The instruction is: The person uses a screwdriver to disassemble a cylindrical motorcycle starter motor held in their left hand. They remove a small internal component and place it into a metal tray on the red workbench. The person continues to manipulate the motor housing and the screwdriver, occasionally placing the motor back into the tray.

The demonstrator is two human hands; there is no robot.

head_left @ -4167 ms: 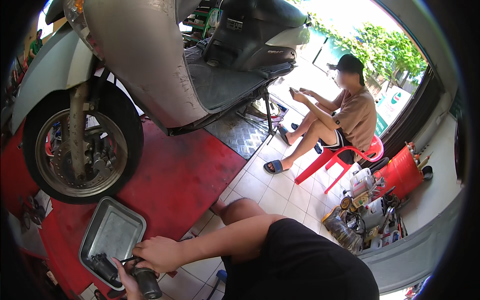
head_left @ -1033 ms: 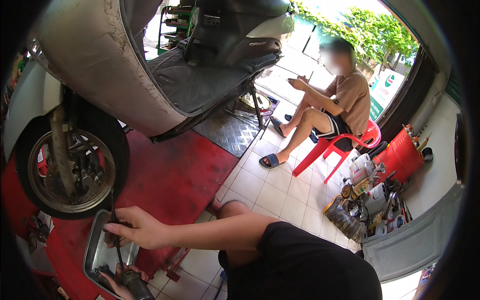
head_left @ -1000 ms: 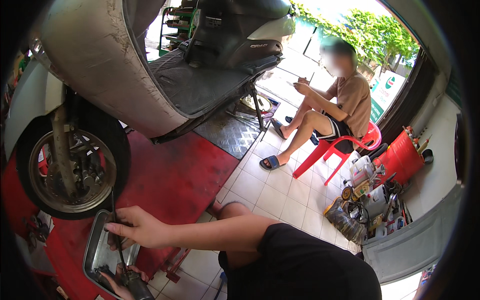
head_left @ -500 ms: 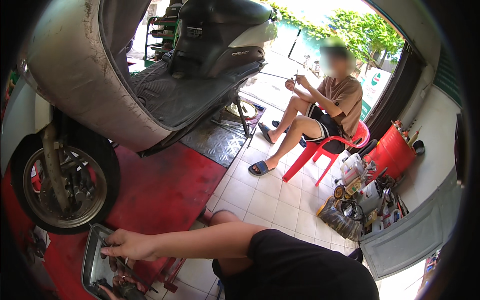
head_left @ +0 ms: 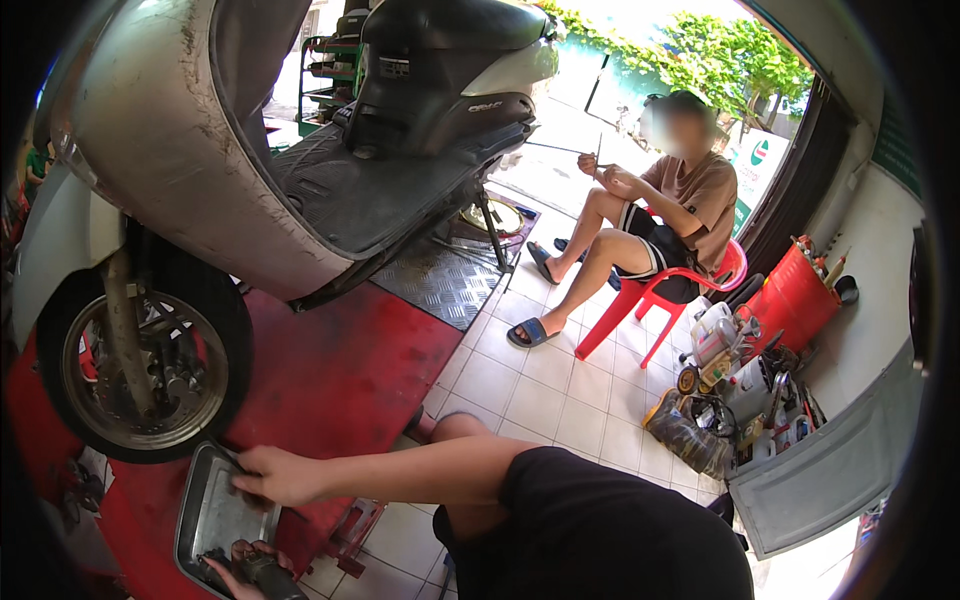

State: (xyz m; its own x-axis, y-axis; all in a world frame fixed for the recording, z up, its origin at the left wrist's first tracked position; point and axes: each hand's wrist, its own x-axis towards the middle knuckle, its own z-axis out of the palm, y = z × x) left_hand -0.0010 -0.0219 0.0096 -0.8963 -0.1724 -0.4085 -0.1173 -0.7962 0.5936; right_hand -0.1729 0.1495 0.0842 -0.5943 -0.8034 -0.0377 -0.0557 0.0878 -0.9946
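Note:
A shallow metal tray [head_left: 228, 505] lies on the red platform below the scooter's front wheel. My right hand [head_left: 278, 476] is over the tray's right side, its fingers curled down; what they hold, if anything, is hidden. At the bottom edge, my left hand [head_left: 236, 584] is partly out of view and grips a dark metal part [head_left: 272, 578] with a rounded body, its exact kind unclear. Small dark pieces [head_left: 212, 558] lie at the tray's near end. The front wheel [head_left: 145, 365] with its brake disc stands just beyond the tray.
The grey scooter [head_left: 190, 130] stands on the red lift platform [head_left: 340, 360]. Across the tiled floor a person [head_left: 690, 190] sits on a red plastic chair [head_left: 655, 290], holding a thin tool. A red drum [head_left: 790, 300], bottles and a grey cabinet door [head_left: 810, 500] line the right side.
The long thin rod in my right hand is no longer visible. That hand has shifted slightly right. The view has moved a little, and the seated person's hands have lowered.

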